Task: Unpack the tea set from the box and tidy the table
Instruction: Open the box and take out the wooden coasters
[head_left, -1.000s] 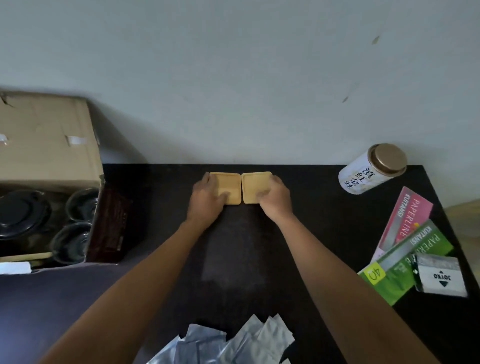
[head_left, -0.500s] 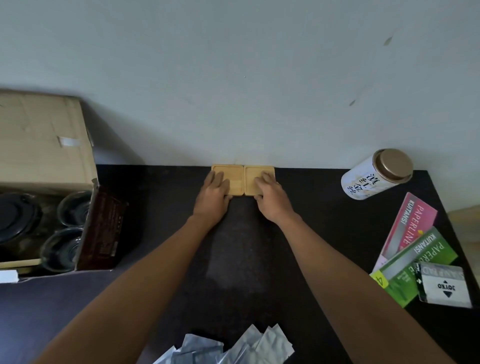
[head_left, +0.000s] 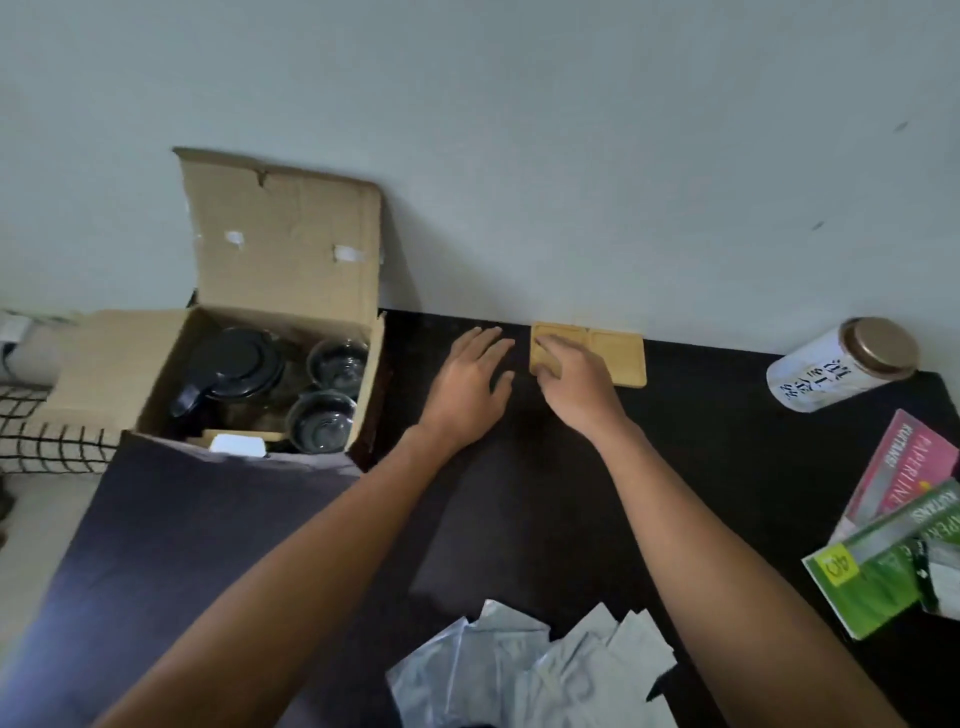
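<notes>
Since half a second ago the left hand (head_left: 470, 384) has come off the 2 wooden coasters (head_left: 615, 356) and now lies flat and open on the dark table (head_left: 727, 441) just left of them, holding nothing, fingers spread. The right hand (head_left: 574, 387) has slid across onto the left coaster, palm down, its fingers (head_left: 550, 345) loosely extended and pressing on the wood rather than closed around it. The coasters sit side by side, touching, hard against the wall (head_left: 571, 156) at the table's back edge. Well left of the coasters stands the open cardboard box (head_left: 280, 249), lid flap up against the wall; inside it show a dark-lidded teapot (head_left: 234, 369) and 2 glass cups (head_left: 337, 361) (the second cup (head_left: 322, 426) nearer the box's front). Well right of the coasters a white tin with a bronze lid (head_left: 839, 366) stands near the wall. Nearer than the tin, at the table's right edge, lie a pink packet (head_left: 904, 462) and a green packet (head_left: 883, 582), overlapping. Well in front of the coasters, at the near edge, is a heap of silver foil sachets (head_left: 535, 670).
</notes>
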